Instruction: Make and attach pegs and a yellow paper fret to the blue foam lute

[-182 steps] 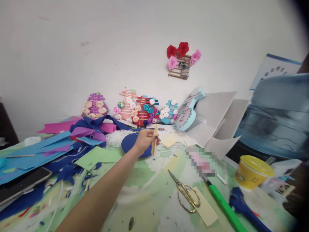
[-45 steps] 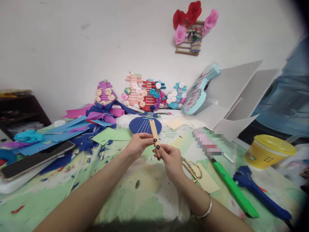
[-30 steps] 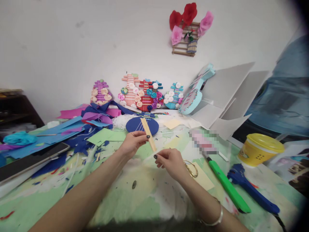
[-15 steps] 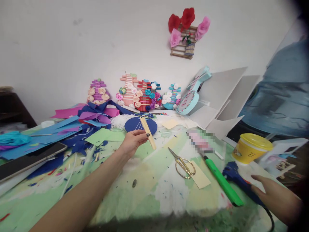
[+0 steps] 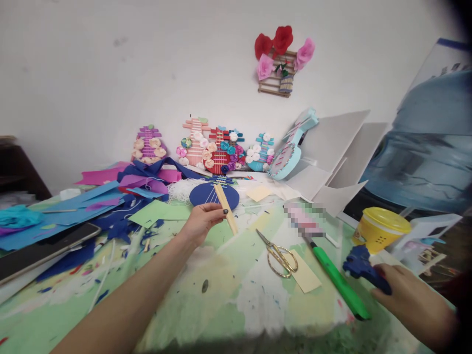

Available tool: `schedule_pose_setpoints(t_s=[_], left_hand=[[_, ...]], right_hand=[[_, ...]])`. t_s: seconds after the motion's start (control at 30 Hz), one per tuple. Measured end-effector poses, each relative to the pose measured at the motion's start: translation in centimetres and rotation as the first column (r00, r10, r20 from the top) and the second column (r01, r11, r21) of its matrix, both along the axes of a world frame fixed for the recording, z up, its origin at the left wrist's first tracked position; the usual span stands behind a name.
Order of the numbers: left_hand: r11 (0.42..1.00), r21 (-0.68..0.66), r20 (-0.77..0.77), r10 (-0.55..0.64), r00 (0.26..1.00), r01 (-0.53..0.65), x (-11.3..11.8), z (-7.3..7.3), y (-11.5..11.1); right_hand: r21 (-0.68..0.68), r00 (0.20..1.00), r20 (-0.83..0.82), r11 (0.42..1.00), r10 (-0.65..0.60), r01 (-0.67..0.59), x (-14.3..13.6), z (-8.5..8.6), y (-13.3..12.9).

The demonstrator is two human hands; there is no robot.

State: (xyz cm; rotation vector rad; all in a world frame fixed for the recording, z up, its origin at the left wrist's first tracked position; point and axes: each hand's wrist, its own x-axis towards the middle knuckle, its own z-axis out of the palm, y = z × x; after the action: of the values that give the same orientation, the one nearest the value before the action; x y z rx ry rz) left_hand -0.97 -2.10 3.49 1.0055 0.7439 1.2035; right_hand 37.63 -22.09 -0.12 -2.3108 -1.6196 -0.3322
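Note:
My left hand pinches a pale yellow strip between thumb and fingers, tilted above the table. Just behind the strip lies a dark blue round lute-shaped craft piece with white strings. My right hand is wrapped round the handle of a dark blue glue gun, whose nozzle points left. Gold-handled scissors rest between the hands, partly over a cream paper piece. A green utility knife lies to the left of the glue gun.
A yellow lidded tub stands behind the glue gun, near a large water bottle. Decorated lute crafts lean on the wall. Coloured felt sheets and a phone cover the left side. White boards stand back right.
My right hand has closed on the glue gun and turned it slightly. My left hand keeps its hold on the yellow strip, nearly unmoved. The view has shifted a little.

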Motion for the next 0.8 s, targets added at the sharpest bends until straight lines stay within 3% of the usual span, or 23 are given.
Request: schedule_pose_setpoints(t_s=[0.1,0.23,0.3,0.37,0.43,0.5,0.63,0.8], left_hand=[[1.000,0.013,-0.028,-0.013,1.000,0.014,0.1,0.1,-0.2],[0.999,0.030,-0.076,-0.034,0.997,0.036,0.4,0.0,-0.4],[0.997,0.042,-0.103,-0.053,0.993,0.057,0.4,-0.2,-0.4],[0.994,0.063,-0.126,-0.083,0.989,0.092,0.5,-0.4,-0.4],[0.988,0.090,-0.156,-0.114,0.981,0.129,0.5,-0.6,-0.5],[0.979,0.117,-0.202,-0.140,0.969,0.166,0.5,-0.6,-0.6],[0.967,0.134,-0.255,-0.176,0.951,0.215,0.6,-0.3,-1.0],[0.958,0.148,-0.271,-0.198,0.942,0.244,0.6,0.1,-1.4]], right_hand=[[0.234,0.981,-0.083,0.960,0.176,-0.152,-1.8,1.8,0.2],[0.339,0.858,-0.472,0.940,0.204,-0.037,-7.7,4.9,1.6],[0.405,0.739,-0.609,0.914,0.290,-0.024,-11.3,5.8,2.7],[0.483,0.526,-0.708,0.866,0.471,-0.127,-14.6,6.1,4.0],[0.532,0.329,-0.756,0.824,0.566,-0.195,-17.4,5.9,5.2],[0.527,0.250,-0.777,0.814,0.578,-0.244,-19.5,5.6,6.3],[0.506,0.339,-0.723,0.796,0.601,-0.332,-21.6,5.0,7.8],[0.494,0.416,-0.673,0.790,0.611,-0.362,-22.1,5.0,8.3]])
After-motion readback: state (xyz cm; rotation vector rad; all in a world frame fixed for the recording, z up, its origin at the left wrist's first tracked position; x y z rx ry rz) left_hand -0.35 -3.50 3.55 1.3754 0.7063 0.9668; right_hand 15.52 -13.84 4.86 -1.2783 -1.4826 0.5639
